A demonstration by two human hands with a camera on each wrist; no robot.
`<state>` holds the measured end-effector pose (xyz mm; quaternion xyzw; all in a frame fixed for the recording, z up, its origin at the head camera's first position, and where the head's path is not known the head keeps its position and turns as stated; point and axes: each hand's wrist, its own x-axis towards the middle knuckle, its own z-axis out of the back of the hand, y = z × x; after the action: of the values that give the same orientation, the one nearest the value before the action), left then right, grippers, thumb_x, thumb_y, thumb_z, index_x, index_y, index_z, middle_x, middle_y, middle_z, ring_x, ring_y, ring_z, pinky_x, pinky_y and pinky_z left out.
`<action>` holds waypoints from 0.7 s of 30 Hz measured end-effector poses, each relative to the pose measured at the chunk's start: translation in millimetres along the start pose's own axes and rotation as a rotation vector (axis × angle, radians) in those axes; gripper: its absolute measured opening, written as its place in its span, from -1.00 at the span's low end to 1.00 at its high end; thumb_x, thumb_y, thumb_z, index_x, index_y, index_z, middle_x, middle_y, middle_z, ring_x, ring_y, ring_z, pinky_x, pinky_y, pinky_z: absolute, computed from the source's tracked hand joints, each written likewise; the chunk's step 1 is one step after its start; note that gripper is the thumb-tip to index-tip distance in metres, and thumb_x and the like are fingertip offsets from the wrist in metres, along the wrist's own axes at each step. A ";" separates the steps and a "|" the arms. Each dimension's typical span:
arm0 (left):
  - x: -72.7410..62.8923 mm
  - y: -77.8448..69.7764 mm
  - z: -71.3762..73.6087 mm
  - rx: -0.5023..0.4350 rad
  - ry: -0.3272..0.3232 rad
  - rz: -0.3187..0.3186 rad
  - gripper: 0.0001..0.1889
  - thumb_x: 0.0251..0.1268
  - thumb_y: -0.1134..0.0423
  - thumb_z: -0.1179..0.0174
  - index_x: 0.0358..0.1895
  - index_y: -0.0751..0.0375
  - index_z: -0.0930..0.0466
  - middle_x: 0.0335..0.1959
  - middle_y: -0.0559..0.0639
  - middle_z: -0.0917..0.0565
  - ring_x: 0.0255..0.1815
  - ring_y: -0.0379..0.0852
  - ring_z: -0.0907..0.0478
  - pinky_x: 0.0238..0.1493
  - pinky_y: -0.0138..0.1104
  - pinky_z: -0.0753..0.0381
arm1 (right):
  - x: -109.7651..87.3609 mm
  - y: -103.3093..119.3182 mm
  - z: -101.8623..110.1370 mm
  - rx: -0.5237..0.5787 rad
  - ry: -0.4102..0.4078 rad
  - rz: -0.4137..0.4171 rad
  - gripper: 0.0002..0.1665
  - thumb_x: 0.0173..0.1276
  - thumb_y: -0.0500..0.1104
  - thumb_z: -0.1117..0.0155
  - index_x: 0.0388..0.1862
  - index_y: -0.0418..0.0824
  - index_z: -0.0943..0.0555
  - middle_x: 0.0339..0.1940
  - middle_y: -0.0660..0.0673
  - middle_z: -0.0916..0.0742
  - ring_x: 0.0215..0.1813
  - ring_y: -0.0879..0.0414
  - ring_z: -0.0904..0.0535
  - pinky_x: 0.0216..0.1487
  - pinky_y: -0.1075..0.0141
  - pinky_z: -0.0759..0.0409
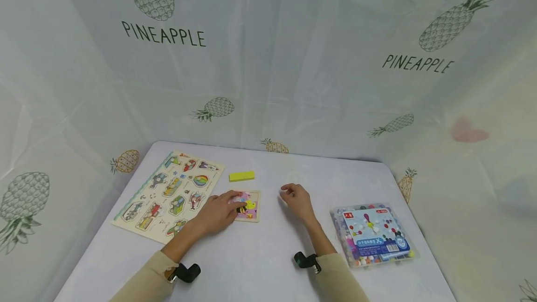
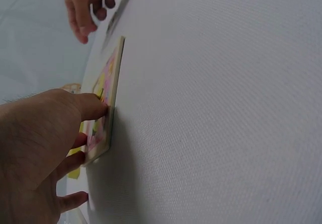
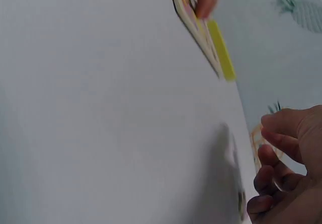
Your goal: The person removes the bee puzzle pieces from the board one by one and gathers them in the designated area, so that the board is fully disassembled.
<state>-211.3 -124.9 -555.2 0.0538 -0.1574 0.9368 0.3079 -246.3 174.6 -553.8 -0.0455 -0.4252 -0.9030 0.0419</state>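
Note:
A small square puzzle (image 1: 251,206) with a yellow and black bee on a pink ground lies flat on the table. My left hand (image 1: 218,213) rests over its left side, thumb and fingertips touching the face and edge. In the left wrist view, the thumb of that hand (image 2: 40,133) presses on the picture while the other fingers spread along the board's rim. To the right of the puzzle, my right hand (image 1: 298,201) hovers above the table with nothing in it. Its fingers hang loosely curled in the right wrist view.
A yellow block (image 1: 241,176) lies just behind the puzzle. On the left is a large wooden board (image 1: 161,197) of vehicle pieces, partly under the left forearm. A clear box (image 1: 373,234) of colourful balls sits at the right. A pineapple-print cloth hangs behind the table.

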 end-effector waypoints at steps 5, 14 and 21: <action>0.3 0.8 2.0 0.014 0.015 0.020 -0.63 0.41 0.18 -0.21 0.24 -0.17 -0.65 0.39 0.12 -0.46 0.35 0.08 -0.46 0.16 0.17 -0.43 | 0.5 27.0 -25.2 -0.012 0.139 0.083 -0.79 0.38 -0.14 -0.34 -0.07 -0.18 -0.76 -0.29 -0.04 -0.64 -0.39 0.16 -0.49 -0.35 0.33 -0.47; 0.2 -0.9 3.9 0.010 0.018 0.019 -0.64 0.38 0.18 -0.24 0.21 -0.12 -0.67 0.37 0.19 -0.47 0.39 0.15 -0.41 0.13 0.19 -0.44 | 5.3 42.7 -60.1 -0.149 0.226 0.127 -0.72 0.38 -0.11 -0.33 -0.01 -0.18 -0.77 -0.29 0.00 -0.63 -0.30 0.20 -0.45 -0.26 0.33 -0.45; 0.3 -0.9 0.1 0.046 0.032 0.021 -0.64 0.39 0.16 -0.23 0.22 -0.13 -0.67 0.38 0.17 -0.46 0.40 0.14 -0.40 0.12 0.17 -0.46 | 0.6 49.9 -64.9 -0.195 0.226 0.129 -0.72 0.36 -0.13 -0.34 -0.03 -0.22 -0.79 -0.29 -0.01 -0.62 -0.31 0.18 -0.45 -0.27 0.30 -0.45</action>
<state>-211.0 -124.1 -554.8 0.0443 -0.1312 0.9441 0.2991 -244.2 92.7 -556.8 0.0256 -0.3241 -0.9348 0.1426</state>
